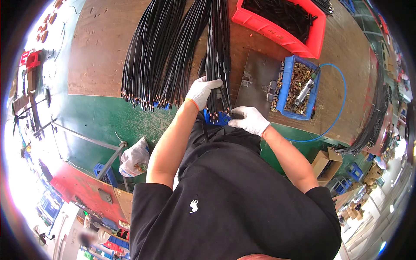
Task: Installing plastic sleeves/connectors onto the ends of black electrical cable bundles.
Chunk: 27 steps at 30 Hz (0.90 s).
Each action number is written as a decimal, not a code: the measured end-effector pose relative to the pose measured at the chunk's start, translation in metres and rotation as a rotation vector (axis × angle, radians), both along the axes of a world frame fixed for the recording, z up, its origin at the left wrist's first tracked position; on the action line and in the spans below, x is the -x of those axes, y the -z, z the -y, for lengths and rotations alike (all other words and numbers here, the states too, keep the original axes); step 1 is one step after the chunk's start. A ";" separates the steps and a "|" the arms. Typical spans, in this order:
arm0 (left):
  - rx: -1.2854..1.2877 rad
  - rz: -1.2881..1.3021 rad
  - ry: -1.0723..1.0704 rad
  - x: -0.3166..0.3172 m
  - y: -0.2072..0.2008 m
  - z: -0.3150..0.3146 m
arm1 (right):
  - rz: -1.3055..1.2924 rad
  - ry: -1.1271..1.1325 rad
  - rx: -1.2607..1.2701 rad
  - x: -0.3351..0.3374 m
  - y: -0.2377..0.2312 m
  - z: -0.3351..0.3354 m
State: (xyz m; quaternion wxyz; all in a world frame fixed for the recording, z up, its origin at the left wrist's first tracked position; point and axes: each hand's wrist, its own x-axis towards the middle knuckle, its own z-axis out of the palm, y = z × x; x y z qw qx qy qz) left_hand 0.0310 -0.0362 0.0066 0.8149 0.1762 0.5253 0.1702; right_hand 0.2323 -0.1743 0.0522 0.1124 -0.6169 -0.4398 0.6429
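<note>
My left hand [202,92], in a white knitted glove, is closed around a narrow bundle of black cables [218,56] near its lower end. Bare copper-coloured tips [213,117] stick out of the bundle below the hand, over a blue surface [222,118]. Beside these tips, on the right, is my right hand [250,120], also gloved, with thumb and fingers pinched together. Whatever lies between them is too small to make out. Two thicker bundles of black cables [151,56] lie to the left, their stripped ends hanging past the table's near edge.
A red bin [277,37] of black parts stands at the back right of the wooden table [99,52]. Closer is a blue tray [281,93] of small brass-coloured terminals, with a hand tool [305,91] on a blue hose. A plastic bag [134,158] hangs at lower left.
</note>
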 end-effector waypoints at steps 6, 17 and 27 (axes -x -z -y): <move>-0.037 -0.025 -0.002 -0.001 -0.004 0.001 | -0.021 0.005 -0.008 0.001 -0.002 0.002; -0.099 -0.041 0.018 -0.007 0.000 0.003 | -0.218 0.490 0.078 0.034 0.029 -0.051; -0.097 -0.133 0.004 0.030 -0.002 -0.009 | 0.026 0.638 -0.128 0.030 0.053 -0.184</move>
